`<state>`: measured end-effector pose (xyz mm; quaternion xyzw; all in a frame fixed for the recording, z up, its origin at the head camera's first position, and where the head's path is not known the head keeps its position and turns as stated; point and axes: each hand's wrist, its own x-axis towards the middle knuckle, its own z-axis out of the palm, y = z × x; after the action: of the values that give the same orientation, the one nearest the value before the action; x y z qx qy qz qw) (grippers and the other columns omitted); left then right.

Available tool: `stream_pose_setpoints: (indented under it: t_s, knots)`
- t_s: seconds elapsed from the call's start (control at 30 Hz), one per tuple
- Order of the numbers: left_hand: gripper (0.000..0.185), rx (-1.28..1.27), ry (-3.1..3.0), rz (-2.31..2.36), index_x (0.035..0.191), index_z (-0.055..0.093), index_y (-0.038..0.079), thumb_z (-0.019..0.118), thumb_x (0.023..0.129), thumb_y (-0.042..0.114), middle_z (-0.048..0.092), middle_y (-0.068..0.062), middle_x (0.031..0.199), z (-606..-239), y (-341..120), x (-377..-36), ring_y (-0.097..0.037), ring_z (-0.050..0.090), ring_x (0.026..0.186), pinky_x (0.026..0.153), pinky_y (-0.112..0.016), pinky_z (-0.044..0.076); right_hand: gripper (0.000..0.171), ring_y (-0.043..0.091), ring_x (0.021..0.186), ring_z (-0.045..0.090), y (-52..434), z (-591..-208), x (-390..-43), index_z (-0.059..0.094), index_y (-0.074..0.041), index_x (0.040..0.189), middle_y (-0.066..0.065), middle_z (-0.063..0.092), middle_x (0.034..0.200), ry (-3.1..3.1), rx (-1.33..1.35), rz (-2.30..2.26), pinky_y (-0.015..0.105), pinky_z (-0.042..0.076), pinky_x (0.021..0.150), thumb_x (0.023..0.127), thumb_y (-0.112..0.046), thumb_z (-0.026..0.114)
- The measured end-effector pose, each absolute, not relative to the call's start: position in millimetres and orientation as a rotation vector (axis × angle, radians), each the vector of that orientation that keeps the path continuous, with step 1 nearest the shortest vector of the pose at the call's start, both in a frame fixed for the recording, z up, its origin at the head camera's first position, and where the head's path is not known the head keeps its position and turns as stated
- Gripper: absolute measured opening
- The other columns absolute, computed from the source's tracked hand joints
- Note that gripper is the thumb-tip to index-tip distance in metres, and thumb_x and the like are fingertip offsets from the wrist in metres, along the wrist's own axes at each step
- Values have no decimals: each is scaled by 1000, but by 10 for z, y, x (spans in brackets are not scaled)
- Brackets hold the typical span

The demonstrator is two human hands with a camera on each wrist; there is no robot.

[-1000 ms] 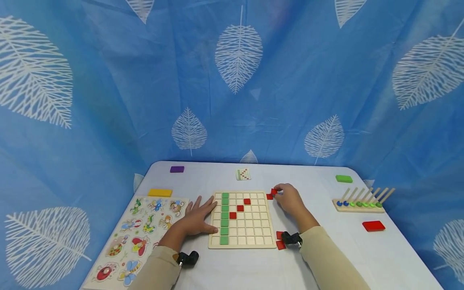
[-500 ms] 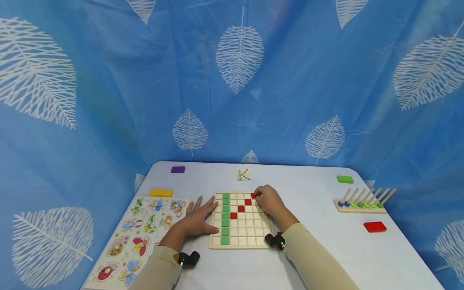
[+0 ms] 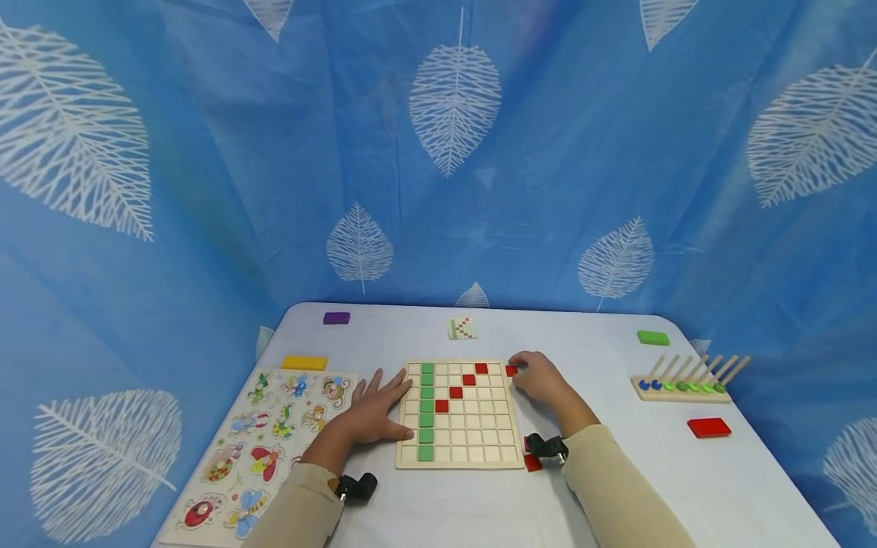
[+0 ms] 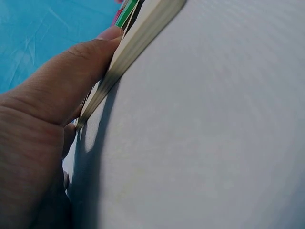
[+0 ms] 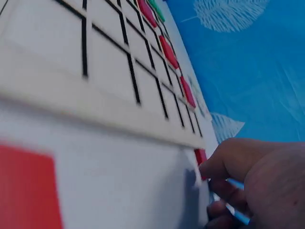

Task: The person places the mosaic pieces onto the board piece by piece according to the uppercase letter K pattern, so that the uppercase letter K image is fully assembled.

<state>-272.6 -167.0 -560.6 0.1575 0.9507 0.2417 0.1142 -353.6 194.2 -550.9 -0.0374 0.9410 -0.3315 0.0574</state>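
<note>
A wooden grid board point(image 3: 466, 463) lies mid-table. Green tiles point(image 3: 426, 406) fill one column near its left side, and several red tiles point(image 3: 455, 393) climb diagonally to its top right. My left hand point(image 3: 373, 415) rests spread at the board's left edge. In the left wrist view its thumb point(image 4: 78, 64) lies against the board's rim. Beyond the upper right corner, my right hand point(image 3: 544, 380) has its fingertips on a loose red tile point(image 3: 511, 371) on the table. The right wrist view shows the fingers bent at that tile point(image 5: 200, 156), partly hiding it.
Further red tiles point(image 3: 533, 463) lie by the board's lower right. A small pattern card point(image 3: 462, 328) is behind the board. An insect puzzle point(image 3: 233, 457) sits left, a yellow block point(image 3: 304, 363) behind it. A peg rack point(image 3: 680, 390) and red block point(image 3: 709, 428) stand right.
My right hand brought a red tile from the right onto the board's top right square, let go, and moved back right to another red tile. The left hand stayed put.
</note>
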Motion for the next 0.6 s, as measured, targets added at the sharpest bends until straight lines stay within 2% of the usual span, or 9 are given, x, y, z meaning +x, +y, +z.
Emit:
stream_pose_setpoints:
  t_s: [0.07, 0.17, 0.3, 0.43, 0.53, 0.6]
  knots:
    - [107, 463, 2790, 711, 165, 35, 24, 85, 78, 61, 17, 2, 177, -5600, -1668, -2730, -38, -5, 163, 128, -64, -6, 40, 41, 140, 49, 2001, -5512, -3533, 68, -8, 133, 21, 56, 145, 2821, -111, -979, 61, 39, 118, 94, -6, 65]
    - [107, 462, 2780, 716, 165, 35, 25, 84, 78, 62, 16, 3, 177, -5594, -1663, -2735, -38, -6, 163, 128, -63, -7, 33, 38, 129, 55, 2052, -5516, -3512, 71, -8, 127, 19, 60, 136, 2836, -132, -930, 59, 44, 114, 93, -6, 67]
    - [108, 456, 2778, 706, 165, 35, 24, 84, 78, 63, 16, 2, 177, -5603, -1669, -2746, -39, -5, 163, 128, -64, -7, 24, 31, 109, 59, 2043, -5495, -3385, 71, -7, 117, 14, 67, 120, 2874, -67, -972, 53, 52, 102, 93, -10, 71]
    - [108, 438, 2789, 673, 166, 34, 24, 84, 78, 63, 16, 3, 177, -5616, -1683, -2751, -38, -5, 163, 128, -63, -6, 26, 24, 100, 62, 1865, -5464, -3097, 70, -10, 120, 7, 70, 115, 2845, -29, -1167, 41, 57, 85, 95, -15, 74]
    - [108, 433, 2790, 671, 166, 34, 24, 84, 78, 63, 16, 3, 177, -5623, -1679, -2753, -38, -5, 163, 128, -63, -7, 22, 20, 89, 61, 1639, -5460, -2853, 71, -16, 116, 2, 70, 114, 2800, -187, -1230, 35, 54, 72, 95, -15, 75]
    - [109, 434, 2786, 679, 166, 33, 25, 83, 78, 64, 15, 3, 177, -5627, -1665, -2755, -38, -6, 163, 128, -63, -8, 17, 17, 86, 59, 1487, -5462, -2719, 73, -19, 110, -1, 70, 112, 2779, -323, -1210, 33, 52, 73, 94, -14, 75]
